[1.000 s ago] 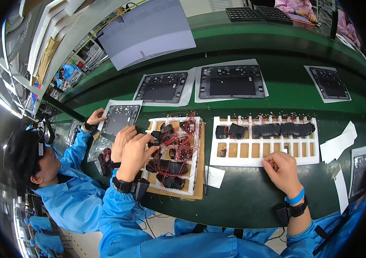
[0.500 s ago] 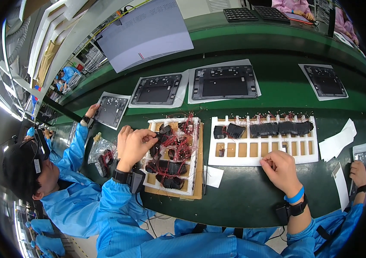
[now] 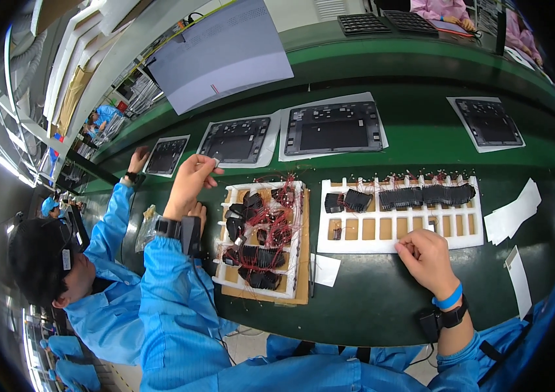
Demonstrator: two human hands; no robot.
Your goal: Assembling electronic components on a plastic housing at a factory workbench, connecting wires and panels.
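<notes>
Left hand [image 3: 192, 179] is off the left tray [image 3: 297, 248] now, so the pinched pale bit [image 3: 217, 162] is out by a panel [image 3: 241, 138]; right hand [image 3: 429, 256] just sits curled closed at the right tray [image 3: 369, 245].

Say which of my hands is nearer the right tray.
Right. Your right hand is at the near edge of the right tray; your left hand is farther off, past the left tray's far left corner.
</notes>
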